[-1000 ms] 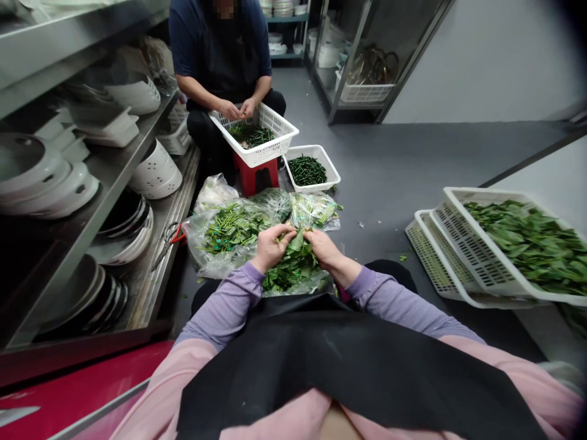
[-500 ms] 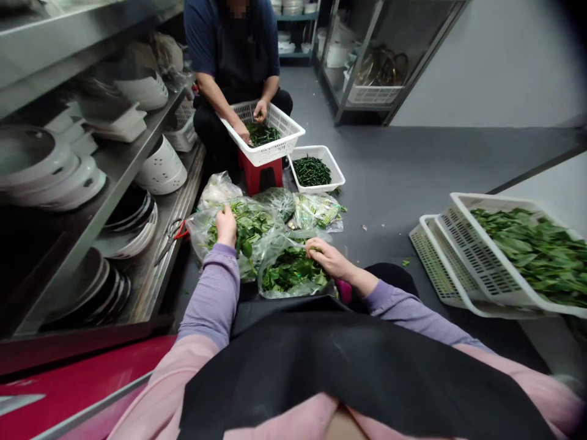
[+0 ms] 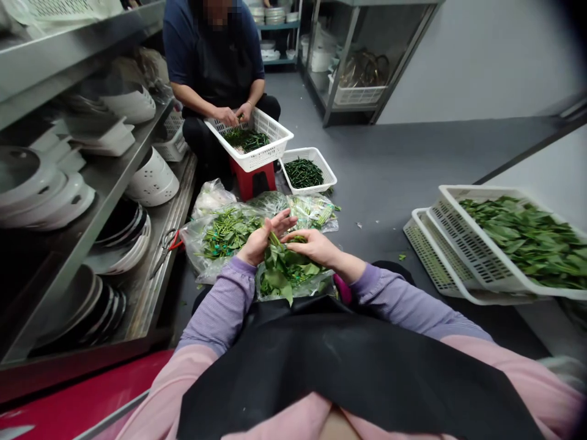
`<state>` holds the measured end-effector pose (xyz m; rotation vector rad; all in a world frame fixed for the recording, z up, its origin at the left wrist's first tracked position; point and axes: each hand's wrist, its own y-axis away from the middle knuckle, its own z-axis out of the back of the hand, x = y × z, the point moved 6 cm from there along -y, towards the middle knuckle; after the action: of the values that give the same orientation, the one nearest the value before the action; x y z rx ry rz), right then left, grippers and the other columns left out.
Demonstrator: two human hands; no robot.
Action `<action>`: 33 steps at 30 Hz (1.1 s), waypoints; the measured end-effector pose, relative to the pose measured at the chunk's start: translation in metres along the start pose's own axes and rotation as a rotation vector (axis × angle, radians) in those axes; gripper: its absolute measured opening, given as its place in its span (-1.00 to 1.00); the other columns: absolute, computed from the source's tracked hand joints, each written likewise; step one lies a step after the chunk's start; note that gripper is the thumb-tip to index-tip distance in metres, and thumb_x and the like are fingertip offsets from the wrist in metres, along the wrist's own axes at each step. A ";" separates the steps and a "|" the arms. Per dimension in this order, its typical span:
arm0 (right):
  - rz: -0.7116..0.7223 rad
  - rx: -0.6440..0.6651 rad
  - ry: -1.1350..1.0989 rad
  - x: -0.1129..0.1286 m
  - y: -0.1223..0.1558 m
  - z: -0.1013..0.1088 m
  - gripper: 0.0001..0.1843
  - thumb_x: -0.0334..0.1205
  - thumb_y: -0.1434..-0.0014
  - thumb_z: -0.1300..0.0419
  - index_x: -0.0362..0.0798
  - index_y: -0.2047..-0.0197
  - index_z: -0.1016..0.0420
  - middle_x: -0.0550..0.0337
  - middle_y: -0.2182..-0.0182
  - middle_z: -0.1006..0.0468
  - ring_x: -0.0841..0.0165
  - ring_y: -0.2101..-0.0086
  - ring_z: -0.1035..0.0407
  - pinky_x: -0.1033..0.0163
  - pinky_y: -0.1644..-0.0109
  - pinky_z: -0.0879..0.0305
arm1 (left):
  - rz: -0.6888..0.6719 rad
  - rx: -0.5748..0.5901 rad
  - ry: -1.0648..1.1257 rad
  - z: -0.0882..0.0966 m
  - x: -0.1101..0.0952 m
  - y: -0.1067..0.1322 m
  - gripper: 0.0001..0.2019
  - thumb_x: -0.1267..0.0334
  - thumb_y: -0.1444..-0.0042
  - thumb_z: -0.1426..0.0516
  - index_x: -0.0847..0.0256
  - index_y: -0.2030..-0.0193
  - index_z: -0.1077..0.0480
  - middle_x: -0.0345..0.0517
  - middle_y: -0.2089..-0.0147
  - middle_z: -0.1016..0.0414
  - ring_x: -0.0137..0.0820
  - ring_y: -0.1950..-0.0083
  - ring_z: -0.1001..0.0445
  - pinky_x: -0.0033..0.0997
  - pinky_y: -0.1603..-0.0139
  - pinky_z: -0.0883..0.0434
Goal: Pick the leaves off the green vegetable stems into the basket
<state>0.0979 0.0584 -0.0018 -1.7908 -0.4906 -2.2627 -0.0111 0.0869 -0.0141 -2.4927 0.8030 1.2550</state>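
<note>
A small bunch of leafy greens (image 3: 280, 269) hangs between my two hands, stems up and leaves down. My left hand (image 3: 263, 240) is turned palm up, its fingers stretched to the right, with the stems lying against the palm and thumb. Curled around the top of the same bunch is my right hand (image 3: 316, 247). Right below is an open clear plastic bag (image 3: 316, 286) of greens, partly hidden by the bunch. To the left of my left hand, another clear plastic bag (image 3: 195, 244) lies open, full of leafy stems.
Facing me, a person (image 3: 215, 55) handles green chillies over a white basket (image 3: 257, 160) on a red stool (image 3: 250, 182). A second basket (image 3: 331, 180) of chillies sits beside it. Stacked baskets (image 3: 486, 263) with leaves stand right. Red-handled scissors (image 3: 167, 247) lie on the left dish shelf (image 3: 137, 305).
My left hand has moved right from the left bag and now meets my right hand, with a bunch of greens between them. The other person's hands have come together above the basket.
</note>
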 end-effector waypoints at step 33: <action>-0.280 -0.023 -0.547 -0.044 0.004 0.018 -0.70 -0.13 0.25 -0.31 -0.13 0.43 -0.43 0.26 0.56 -0.46 0.50 0.58 -0.24 0.35 0.47 -0.16 | -0.144 -0.441 -1.065 0.042 -0.032 0.014 -0.72 0.40 0.13 -0.16 0.22 0.21 -0.51 -0.26 0.60 -0.27 -0.53 0.56 -0.14 -0.52 0.45 -0.16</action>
<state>0.1259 0.0604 -0.0408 -2.4922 -0.8561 -1.9070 -0.0618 0.1055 -0.0137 -1.6067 0.0663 2.4896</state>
